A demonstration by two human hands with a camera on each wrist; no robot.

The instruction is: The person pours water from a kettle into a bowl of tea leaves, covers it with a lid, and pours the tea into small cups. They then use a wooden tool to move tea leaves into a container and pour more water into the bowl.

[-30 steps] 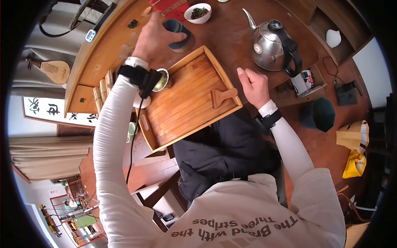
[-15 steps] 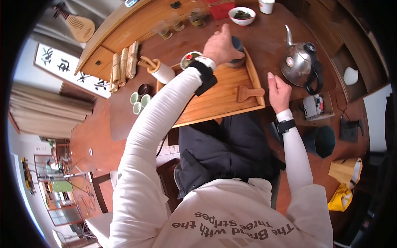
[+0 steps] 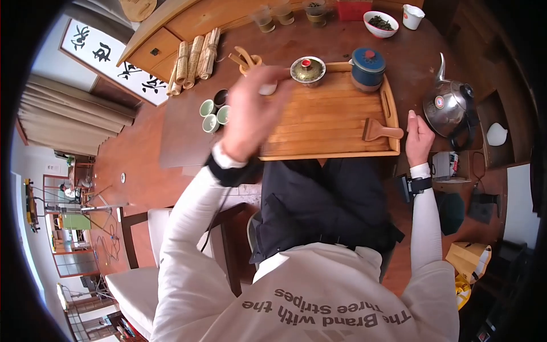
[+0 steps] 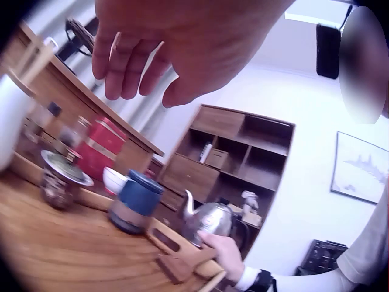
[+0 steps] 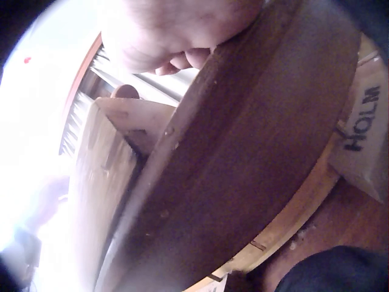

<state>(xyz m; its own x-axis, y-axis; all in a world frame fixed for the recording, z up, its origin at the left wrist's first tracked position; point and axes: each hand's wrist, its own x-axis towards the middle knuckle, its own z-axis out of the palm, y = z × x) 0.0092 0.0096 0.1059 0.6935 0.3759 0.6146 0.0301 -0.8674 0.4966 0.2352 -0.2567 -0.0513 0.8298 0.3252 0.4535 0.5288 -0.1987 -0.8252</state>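
Note:
My left hand [image 3: 250, 111], blurred in the head view, hovers over the left end of the wooden tray [image 3: 330, 155]. Its fingers are extended and hold nothing in the left wrist view. A blue lidded jar [image 3: 367, 68] stands at the tray's far right corner, and a lidded bowl [image 3: 307, 71] is by the far edge. A brown wooden brush [image 3: 380, 131] lies at the tray's right side. Beside it, my right hand [image 3: 419, 138] rests on the table edge with loosely curled fingers and holds nothing.
A steel kettle [image 3: 450, 108] stands right of the tray. Green cups [image 3: 210, 123] and bamboo rolls [image 3: 196, 60] are on the left. Beyond the tray are glasses [image 3: 284, 14], a bowl of leaves [image 3: 380, 24] and a white cup [image 3: 412, 16].
My left hand has let go of the blue jar and moved left. The jar, earlier beyond the tray's edge, now stands on the tray. The head view has shifted; my right hand stays beside the tray.

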